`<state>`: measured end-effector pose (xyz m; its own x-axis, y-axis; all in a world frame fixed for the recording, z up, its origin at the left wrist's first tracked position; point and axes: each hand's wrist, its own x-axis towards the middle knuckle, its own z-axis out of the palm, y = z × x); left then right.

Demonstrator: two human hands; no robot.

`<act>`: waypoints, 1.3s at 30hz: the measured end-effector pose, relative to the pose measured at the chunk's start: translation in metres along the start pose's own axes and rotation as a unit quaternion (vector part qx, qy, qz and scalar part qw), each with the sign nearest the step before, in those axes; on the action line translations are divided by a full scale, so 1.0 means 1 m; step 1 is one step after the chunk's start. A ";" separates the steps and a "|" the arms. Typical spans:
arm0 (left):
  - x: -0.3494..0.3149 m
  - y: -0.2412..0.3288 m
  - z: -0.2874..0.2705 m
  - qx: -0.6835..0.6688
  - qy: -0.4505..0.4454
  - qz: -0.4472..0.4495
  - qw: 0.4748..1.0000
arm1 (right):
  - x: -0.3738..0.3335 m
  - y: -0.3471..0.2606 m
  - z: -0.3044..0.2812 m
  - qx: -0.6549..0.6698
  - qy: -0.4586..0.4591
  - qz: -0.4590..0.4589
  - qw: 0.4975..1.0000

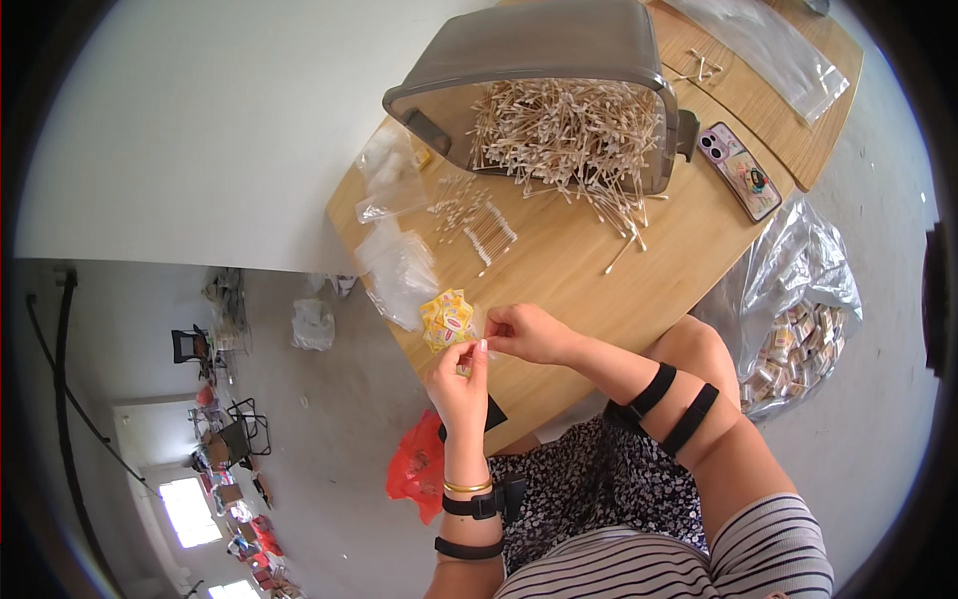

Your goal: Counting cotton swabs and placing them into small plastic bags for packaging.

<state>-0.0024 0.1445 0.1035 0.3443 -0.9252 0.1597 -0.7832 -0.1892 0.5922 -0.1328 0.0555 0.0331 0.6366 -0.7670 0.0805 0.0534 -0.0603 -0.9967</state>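
Two pinched hands over a small clear bag at the table's near edge

What looks like a small clear bag point(479, 321) sits between the hands at the table's near edge, its film thin and nearly invisible. The left hand point(457, 379) pinches it from below, thumb and forefinger closed together; the right hand point(529, 334) meets it from the side, fingertips likewise drawn in with no gap showing. Such light grips probably suit limp plastic; how much film each hand holds I cannot tell.

Just beside them lie yellow printed cards point(446, 317), glossy and overlapping, then a slippery fan of clear bags point(397, 270), seemingly placed for the left hand's reach. Farther in, a neat row of cotton swabs point(491, 240) lies side by side, perhaps for easy gathering.

Beyond, a smoky, rigid plastic bin point(529, 45) rests tipped, apparently so its tangled swab heap point(569, 130) spills toward the person across the smooth wood-grain table point(599, 290). Right of it lies a patterned phone point(740, 172); below, a crinkled clear sack point(798, 250) holds small boxy packs point(798, 349).
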 end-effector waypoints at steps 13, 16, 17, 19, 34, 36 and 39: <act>0.008 -0.010 0.001 -0.285 -0.102 -0.095 0.948 | -0.001 -0.008 -0.002 -0.009 -0.025 -0.022 0.999; 0.010 -0.012 -0.005 -0.277 -0.131 -0.088 0.948 | 0.000 -0.008 -0.001 -0.013 -0.043 -0.017 0.999; 0.010 -0.010 -0.006 -0.270 -0.135 -0.093 0.949 | -0.001 -0.008 -0.001 -0.018 -0.048 -0.022 0.998; 0.010 -0.010 -0.009 -0.263 -0.139 -0.099 0.950 | -0.001 -0.008 0.000 -0.023 -0.053 -0.027 0.998; 0.005 -0.013 -0.023 0.010 0.009 0.132 0.991 | 0.001 -0.007 -0.006 0.002 -0.018 0.029 0.999; 0.007 0.015 -0.024 0.063 -0.054 0.207 0.975 | 0.001 -0.006 -0.007 0.139 -0.098 0.025 0.985; 0.008 0.001 -0.023 0.049 -0.104 0.207 0.971 | 0.000 -0.011 -0.006 0.238 -0.171 0.049 0.955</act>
<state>0.0117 0.1443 0.1229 -0.1162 -0.9731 0.1989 -0.8809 0.1935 0.4319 -0.1381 0.0527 0.0436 0.8664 -0.4950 0.0648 0.2727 0.3604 -0.8920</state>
